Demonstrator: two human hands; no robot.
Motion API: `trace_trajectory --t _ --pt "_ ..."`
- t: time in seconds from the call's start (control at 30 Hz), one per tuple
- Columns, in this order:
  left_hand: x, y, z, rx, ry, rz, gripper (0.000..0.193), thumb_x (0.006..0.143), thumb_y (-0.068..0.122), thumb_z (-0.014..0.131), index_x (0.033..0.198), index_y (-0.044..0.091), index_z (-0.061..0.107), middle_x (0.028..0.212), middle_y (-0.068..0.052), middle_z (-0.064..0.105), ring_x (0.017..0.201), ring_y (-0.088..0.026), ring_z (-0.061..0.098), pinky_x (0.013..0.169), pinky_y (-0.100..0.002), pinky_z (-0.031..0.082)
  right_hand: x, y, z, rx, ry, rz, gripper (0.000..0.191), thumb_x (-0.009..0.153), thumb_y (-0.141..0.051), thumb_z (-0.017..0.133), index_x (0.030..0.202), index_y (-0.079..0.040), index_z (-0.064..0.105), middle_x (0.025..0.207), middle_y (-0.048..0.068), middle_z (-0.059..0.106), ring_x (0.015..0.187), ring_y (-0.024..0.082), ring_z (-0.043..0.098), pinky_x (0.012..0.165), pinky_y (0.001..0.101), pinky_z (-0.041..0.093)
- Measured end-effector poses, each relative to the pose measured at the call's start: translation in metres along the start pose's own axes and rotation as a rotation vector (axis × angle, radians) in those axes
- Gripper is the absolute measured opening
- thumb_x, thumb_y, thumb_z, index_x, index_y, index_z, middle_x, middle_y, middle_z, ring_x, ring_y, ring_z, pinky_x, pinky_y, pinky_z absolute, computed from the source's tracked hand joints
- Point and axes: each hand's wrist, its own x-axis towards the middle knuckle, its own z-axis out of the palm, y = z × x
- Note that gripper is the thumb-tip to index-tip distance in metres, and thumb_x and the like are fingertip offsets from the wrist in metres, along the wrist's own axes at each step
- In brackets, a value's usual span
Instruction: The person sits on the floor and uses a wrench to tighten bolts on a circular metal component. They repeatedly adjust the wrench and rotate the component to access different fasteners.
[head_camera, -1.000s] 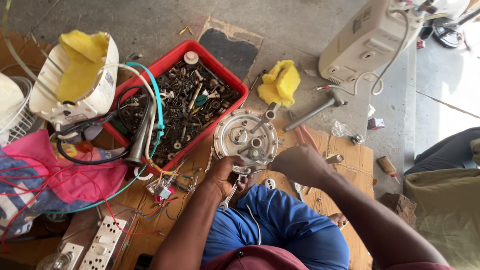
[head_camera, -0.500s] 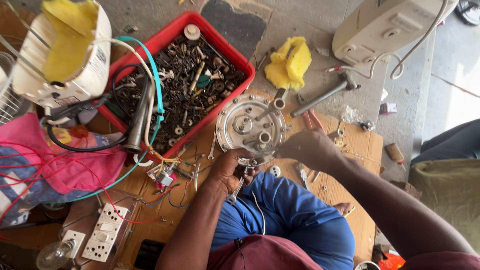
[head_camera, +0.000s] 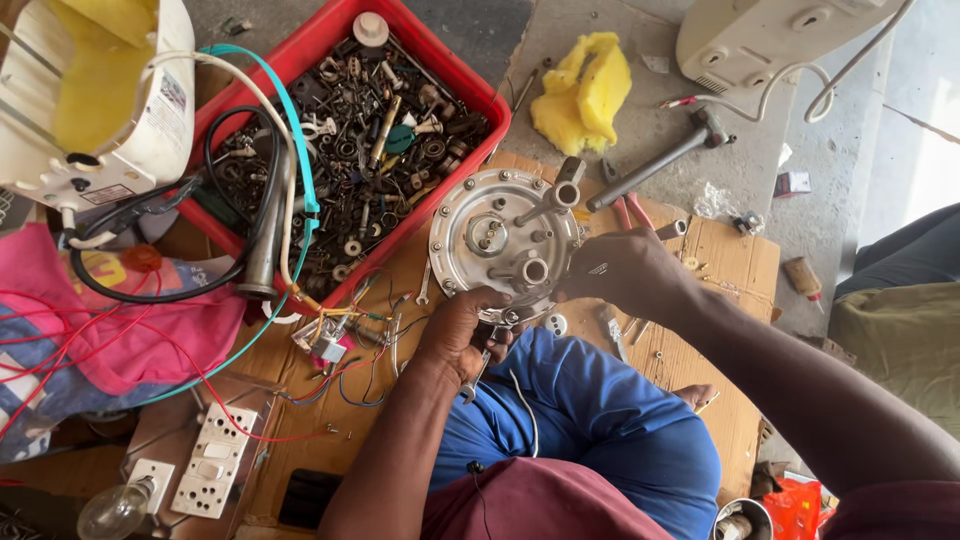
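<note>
Both hands are on the round metal plate (head_camera: 505, 240), sitting just above the person's knees beside the red tray (head_camera: 470, 85) of screws. Left hand (head_camera: 462, 330) is closed around a small tool at its lower edge, and right hand (head_camera: 620, 272) clamps the plate's right rim.

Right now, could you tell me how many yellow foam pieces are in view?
2: one yellow foam piece lies on the concrete floor right of the red tray; the other sits inside the white casing, top left.
</note>
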Motion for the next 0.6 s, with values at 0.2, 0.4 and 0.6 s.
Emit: trace_trajectory --t 0.2,0.4,0.6 --pt "0.008 -0.018 0.016 -0.098 0.232 0.044 0.024 0.077 0.016 0.073 0.097 0.005 0.067 0.074 -0.014 0.071 0.047 -0.014 0.055 0.037 -0.022 0.035 -0.048 0.006 0.035 -0.428 -0.188 0.202 0.014 0.089 -0.033 0.069 0.099 -0.029 0.079 0.084 -0.002 0.073 0.076 0.017 0.071 0.070 0.0381 0.055" --pt "0.045 -0.036 0.027 -0.253 0.194 0.135 0.021 0.079 0.018 0.072 0.095 0.006 0.066 0.072 -0.008 0.064 0.047 -0.016 0.056 0.037 -0.025 0.038 -0.051 -0.131 0.089 0.570 0.106 1.087 0.035 0.108 -0.039 0.041 0.112 -0.016 0.066 0.073 0.003 0.062 0.062 0.012 0.058 0.055 0.0318 0.050" --pt "0.033 -0.030 0.025 -0.196 0.117 0.249 0.027 0.076 0.016 0.066 0.101 0.006 0.068 0.076 -0.007 0.069 0.055 -0.017 0.062 0.042 -0.028 0.041 -0.020 -0.176 0.108 1.664 0.438 1.365 0.049 0.104 -0.052 0.046 0.086 -0.008 0.060 0.064 0.007 0.057 0.049 0.015 0.045 0.042 0.0291 0.033"
